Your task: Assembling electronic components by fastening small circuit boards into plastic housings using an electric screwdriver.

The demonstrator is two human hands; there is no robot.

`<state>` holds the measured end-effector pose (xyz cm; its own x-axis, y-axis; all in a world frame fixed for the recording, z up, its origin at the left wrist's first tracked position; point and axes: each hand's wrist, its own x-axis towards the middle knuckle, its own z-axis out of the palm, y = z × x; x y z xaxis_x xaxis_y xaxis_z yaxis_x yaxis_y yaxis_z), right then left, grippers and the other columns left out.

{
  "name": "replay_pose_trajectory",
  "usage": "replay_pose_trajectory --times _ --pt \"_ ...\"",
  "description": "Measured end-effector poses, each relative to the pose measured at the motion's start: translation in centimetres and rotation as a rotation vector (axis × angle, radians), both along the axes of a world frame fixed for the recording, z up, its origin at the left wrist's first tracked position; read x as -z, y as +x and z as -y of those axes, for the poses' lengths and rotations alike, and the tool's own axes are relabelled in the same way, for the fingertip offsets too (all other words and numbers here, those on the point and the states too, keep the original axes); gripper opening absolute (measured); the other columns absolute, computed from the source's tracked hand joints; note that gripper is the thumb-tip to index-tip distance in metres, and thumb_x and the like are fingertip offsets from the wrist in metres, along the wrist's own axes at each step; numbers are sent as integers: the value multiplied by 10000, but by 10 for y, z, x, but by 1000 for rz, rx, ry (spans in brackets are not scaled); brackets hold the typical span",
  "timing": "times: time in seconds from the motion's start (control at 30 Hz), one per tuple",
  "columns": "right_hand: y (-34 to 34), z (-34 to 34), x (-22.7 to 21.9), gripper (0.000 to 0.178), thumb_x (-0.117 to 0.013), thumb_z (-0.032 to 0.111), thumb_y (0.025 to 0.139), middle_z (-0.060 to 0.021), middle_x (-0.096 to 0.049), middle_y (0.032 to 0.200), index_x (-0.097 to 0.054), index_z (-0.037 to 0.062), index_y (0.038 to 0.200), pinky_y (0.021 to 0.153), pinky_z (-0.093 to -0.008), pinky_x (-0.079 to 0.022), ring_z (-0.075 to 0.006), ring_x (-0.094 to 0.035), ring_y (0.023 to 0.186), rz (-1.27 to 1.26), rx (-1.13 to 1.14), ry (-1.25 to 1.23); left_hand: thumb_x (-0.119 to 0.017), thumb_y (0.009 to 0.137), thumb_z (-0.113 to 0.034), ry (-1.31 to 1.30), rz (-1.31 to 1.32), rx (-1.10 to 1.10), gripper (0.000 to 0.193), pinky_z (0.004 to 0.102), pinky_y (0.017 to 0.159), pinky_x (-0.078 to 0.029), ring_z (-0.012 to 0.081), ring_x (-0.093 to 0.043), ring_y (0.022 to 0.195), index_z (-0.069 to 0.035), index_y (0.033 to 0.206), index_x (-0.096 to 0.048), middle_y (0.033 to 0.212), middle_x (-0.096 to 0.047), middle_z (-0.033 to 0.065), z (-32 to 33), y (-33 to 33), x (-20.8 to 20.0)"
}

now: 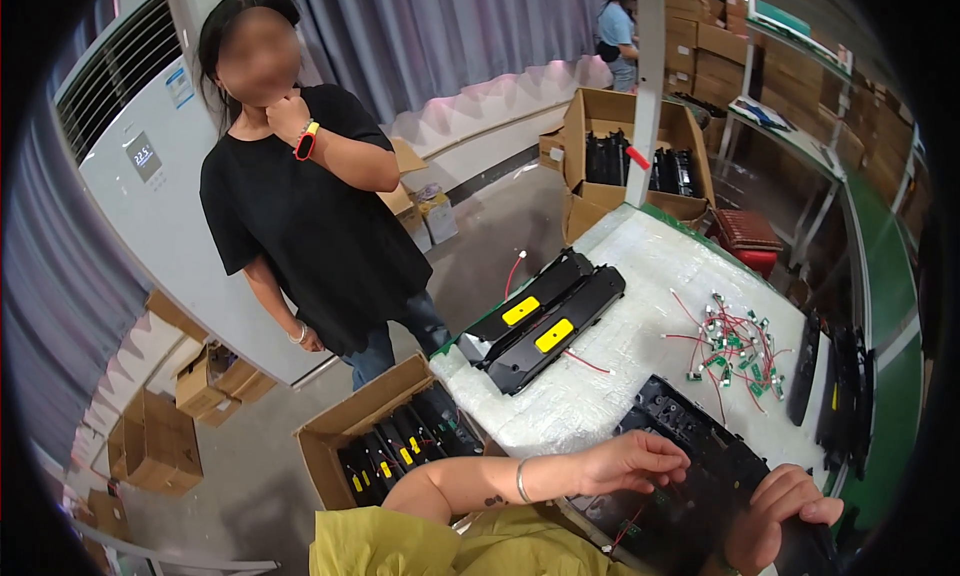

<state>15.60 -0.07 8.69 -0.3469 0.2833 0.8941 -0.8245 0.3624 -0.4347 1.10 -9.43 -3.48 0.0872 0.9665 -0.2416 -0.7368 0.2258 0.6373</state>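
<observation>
A black plastic housing (690, 436) lies in front of me at the table's near edge, with small parts and thin red wires on it. Over its middle is my left hand (635, 463), thumb and fingertips pinched together; what is between them is too small to make out. My right hand (782, 511) is at the housing's right side, fingers curled, and whatever it holds is hidden. Beyond my hands a tangle of small green circuit boards with red wires (735, 351) lies on the white-covered table (640, 286). Two long black housings with yellow labels (555, 334) rest at the far left.
An open carton (330, 426) of black housings stands left of the table. Another carton (575, 126) of black parts sits beyond it, near a white post (648, 96). More black parts (845, 396) lie at the right edge. A person in black (310, 196) stands across the table's left corner.
</observation>
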Motion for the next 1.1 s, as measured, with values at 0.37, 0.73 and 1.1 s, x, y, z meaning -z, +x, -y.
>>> replay_pose_trajectory --times 0.37,0.73,1.1 --pt "7 -8 49 337 -642 91 756 -32 -459 548 -351 91 925 477 -289 -387 -158 -434 444 123 177 -172 -620 802 -61 362 -994 -493 101 257 680 -489 109 -613 752 -9 882 -653 796 -668 73 0 -16 -6" --pt "-9 -19 47 359 -623 89 786 -14 -452 592 -360 115 1029 518 -305 -395 -138 -438 480 350 27 -198 -731 650 -114 586 -1662 -449 148 336 673 -477 225 -571 853 -79 735 -615 774 -608 32 -22 -44 5" --pt "-8 -22 75 335 -610 60 798 -10 -455 589 -361 82 1022 481 -291 -414 -131 -439 446 332 25 -193 -713 659 -92 710 -1779 -207 186 353 746 -488 234 -564 952 -60 820 -627 815 -627 36 -42 -26 35"
